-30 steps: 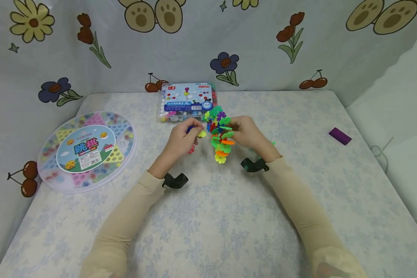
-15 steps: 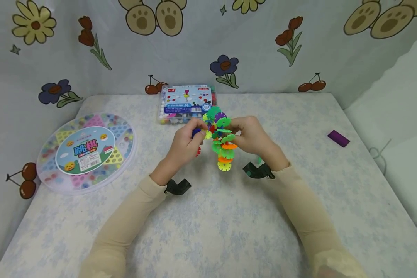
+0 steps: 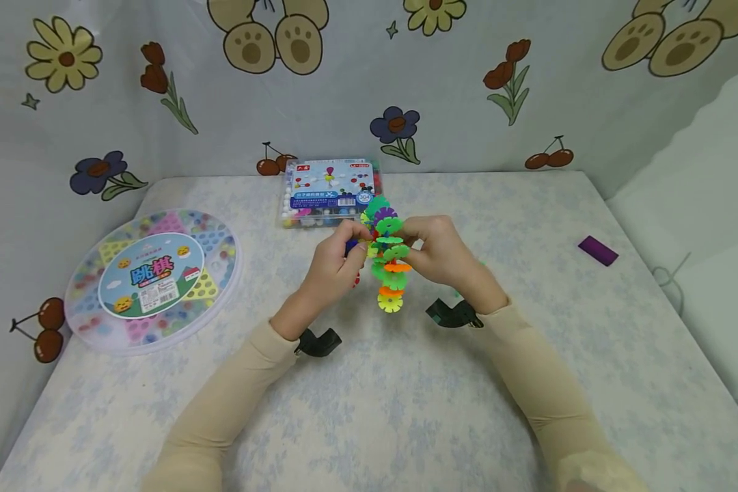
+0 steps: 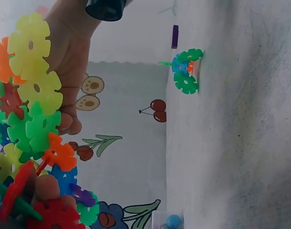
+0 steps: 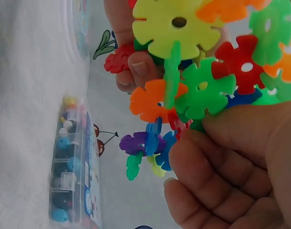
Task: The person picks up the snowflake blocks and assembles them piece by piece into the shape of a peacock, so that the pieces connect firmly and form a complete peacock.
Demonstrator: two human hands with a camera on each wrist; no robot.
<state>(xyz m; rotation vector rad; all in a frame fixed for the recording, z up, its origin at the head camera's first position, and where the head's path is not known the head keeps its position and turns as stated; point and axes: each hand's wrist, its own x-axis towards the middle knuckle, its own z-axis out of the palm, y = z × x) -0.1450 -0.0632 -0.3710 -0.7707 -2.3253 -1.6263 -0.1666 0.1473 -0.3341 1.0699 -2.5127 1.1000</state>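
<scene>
Several flower-shaped plastic discs, slotted together into a colourful chain [image 3: 395, 270], hang upright above the table between the two hands. My right hand [image 3: 445, 256] pinches the chain from its right side, thumb and index finger on a green disc [image 5: 205, 88]. My left hand [image 3: 327, 273] holds a few discs against the chain's left side, among them a dark blue disc [image 3: 350, 247] and a red disc [image 4: 55, 215]. Its fingers partly hide how these pieces meet the chain. A small cluster of green, blue and orange discs [image 4: 186, 83] lies apart on the table.
A round Chinese checkers set [image 3: 154, 273] lies at the left. Behind the hands, a clear box of coloured beads [image 3: 331, 193] stands against the flowered cloth backdrop [image 3: 455, 89]. A purple block [image 3: 598, 251] rests at the right, near a pale cord [image 3: 673, 280].
My left hand has moved right, bringing its discs from a gap beside the chain up against it. The right hand keeps its pinch. The head view has tilted slightly upward.
</scene>
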